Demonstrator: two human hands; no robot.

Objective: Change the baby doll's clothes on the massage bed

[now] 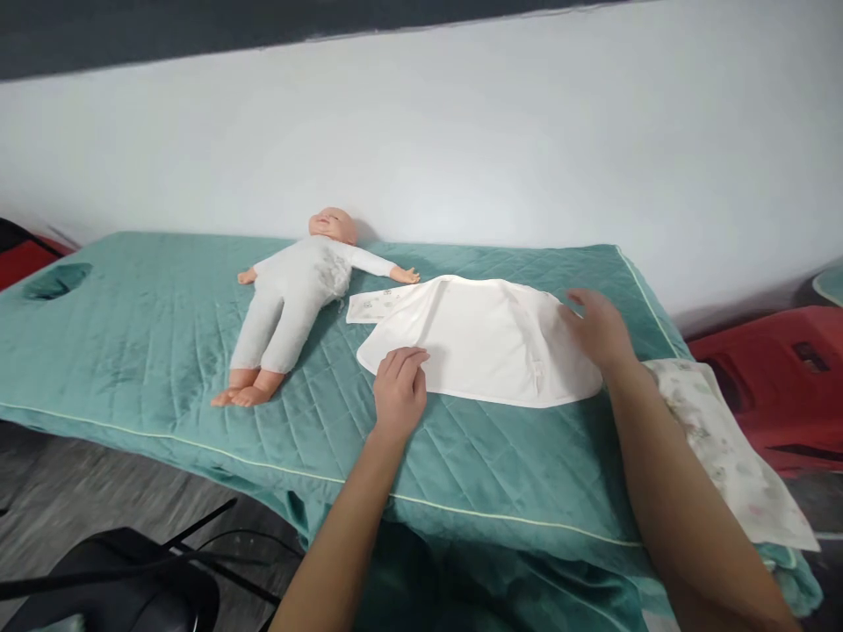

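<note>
The white garment (484, 338) is spread flat on the bed (132, 351), near the doll (296, 294), and the step is judged to be smoothing. The left hand (399, 386) is laid open on its near edge and the right hand (596, 329) is spread wide on its right part; nothing is gripped. For a fold, pinched edges would be needed. No container is seen

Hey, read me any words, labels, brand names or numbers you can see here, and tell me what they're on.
No readable text anywhere in the picture.
White garment, under the left hand and right hand: plain, no label showing.
Patterned cloth at the right edge: faint prints only, too blurred to show any letters.
Doll and teal cover: no writing.
</note>
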